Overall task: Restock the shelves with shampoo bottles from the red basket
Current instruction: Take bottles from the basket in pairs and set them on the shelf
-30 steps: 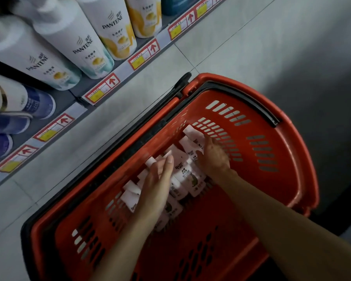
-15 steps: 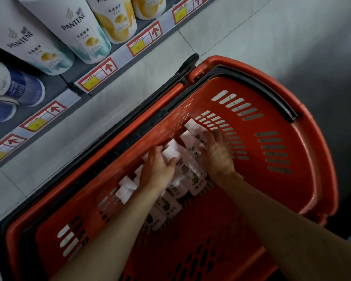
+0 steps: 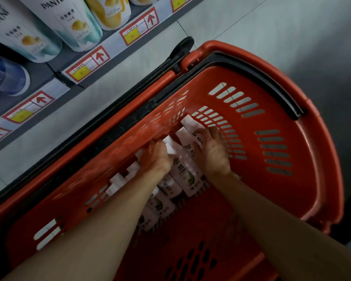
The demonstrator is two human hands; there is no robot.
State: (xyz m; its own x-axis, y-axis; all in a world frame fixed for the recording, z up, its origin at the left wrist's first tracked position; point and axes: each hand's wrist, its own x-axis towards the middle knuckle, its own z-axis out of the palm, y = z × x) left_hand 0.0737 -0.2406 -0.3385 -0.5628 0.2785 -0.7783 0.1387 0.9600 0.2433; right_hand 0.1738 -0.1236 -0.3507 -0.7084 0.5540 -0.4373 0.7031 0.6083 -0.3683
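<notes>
White large bottles (image 3: 28,35), printed in yellow and teal, stand on the shelf (image 3: 53,57) at far left, with red-bordered price labels (image 3: 87,65) along its edge. A strip of grey tiled floor (image 3: 109,94) separates the shelf from the red basket (image 3: 320,151), which stands near it. Inside, the small white shampoo bottles (image 3: 187,171) lie on their sides in a row against the basket's left wall, caps toward that wall. All those in view are within the basket.

Left hand (image 3: 156,157): down among the bottles mid-row, fingers curled tight round one near its cap; fingertips hidden.

Right hand (image 3: 213,153): laid over the bottles at the far end of the row, fingers bent across their upper bodies. The thumb is hidden, so a closed grip cannot be confirmed.

Assessment: the pick-up step is in hand, and shelving of this load is not yet begun. The next move calls for a firm hold by each hand, a lift clear of the slotted wall and rim, then a carry leftward to the shelf, bottles set upright. Risk: smooth small bottles, if taken several at once, may slip.
</notes>
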